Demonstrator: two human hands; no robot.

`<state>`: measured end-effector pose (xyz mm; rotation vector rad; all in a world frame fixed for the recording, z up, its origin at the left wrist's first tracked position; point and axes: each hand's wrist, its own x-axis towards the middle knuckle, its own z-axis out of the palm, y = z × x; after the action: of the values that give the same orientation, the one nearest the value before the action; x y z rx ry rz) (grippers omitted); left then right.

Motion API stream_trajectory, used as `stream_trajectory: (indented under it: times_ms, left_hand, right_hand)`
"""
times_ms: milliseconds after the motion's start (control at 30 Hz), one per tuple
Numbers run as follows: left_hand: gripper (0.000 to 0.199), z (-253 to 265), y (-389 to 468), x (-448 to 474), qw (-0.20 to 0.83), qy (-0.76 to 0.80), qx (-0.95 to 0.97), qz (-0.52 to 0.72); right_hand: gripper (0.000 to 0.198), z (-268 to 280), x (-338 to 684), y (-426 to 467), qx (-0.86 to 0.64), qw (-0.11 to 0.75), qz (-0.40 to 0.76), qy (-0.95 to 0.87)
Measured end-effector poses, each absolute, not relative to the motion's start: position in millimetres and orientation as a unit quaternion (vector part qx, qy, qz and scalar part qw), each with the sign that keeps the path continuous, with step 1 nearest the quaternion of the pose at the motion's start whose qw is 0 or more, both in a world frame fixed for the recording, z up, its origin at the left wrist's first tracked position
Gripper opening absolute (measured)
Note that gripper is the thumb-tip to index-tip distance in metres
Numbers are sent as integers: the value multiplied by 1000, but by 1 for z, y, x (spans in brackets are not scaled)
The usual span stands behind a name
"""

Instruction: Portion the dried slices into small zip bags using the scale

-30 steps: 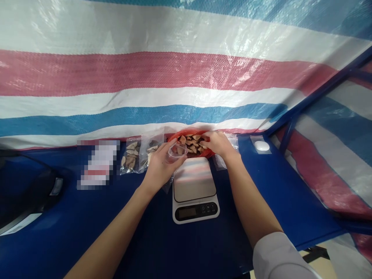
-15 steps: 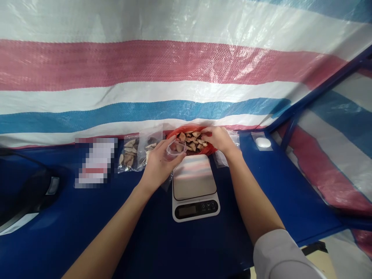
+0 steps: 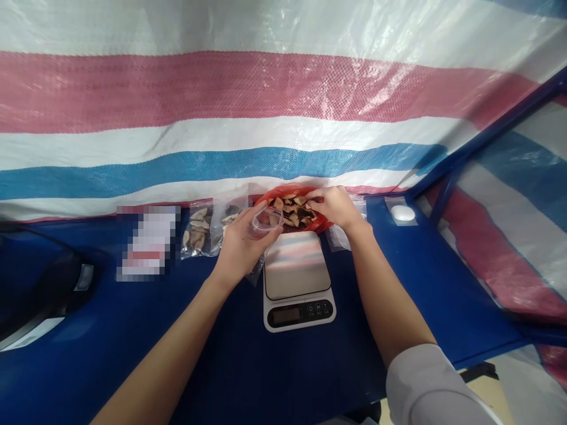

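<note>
Over the red bag (image 3: 322, 224), the right hand (image 3: 335, 206) has lifted slightly.

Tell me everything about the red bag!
The red bag looks like thin, shiny plastic, its mouth open, its rim crumpled. Brown and pale pieces lie inside. It sits on the blue table, behind the scale. The right hand is at its right side; a clear cup hides part of its left. Whether either touches it is unclear.

Smooth plastic cup (image 3: 266, 221), glossy red plastic bag (image 3: 319, 225), rough matt pieces (image 3: 292, 208), shiny metal scale plate (image 3: 297, 267)
</note>
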<state>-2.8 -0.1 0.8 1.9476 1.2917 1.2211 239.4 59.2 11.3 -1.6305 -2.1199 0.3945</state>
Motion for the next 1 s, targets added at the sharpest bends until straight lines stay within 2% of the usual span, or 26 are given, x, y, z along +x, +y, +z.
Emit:
stream_trajectory:
  times_ms: [267, 400, 600, 867, 1000]
  left_hand:
    - [59, 3, 0, -3, 259, 468, 712, 454]
    - [59, 5, -2, -2, 268, 464, 716, 448]
    - [59, 6, -5, 2, 279, 438, 729, 445]
    - [65, 7, -6, 3, 307, 430, 724, 444]
    - [69, 7, -6, 3, 324, 426, 716, 447]
  right_hand:
    - [20, 32, 235, 47, -488, 371, 287, -736]
    - [20, 50, 225, 34, -413, 409, 367, -726]
    - [20, 64, 206, 18, -377, 379, 418, -734]
    - [18, 67, 190, 13, -363, 280, 312, -832]
    - [18, 68, 188, 13, -371, 269, 322, -828]
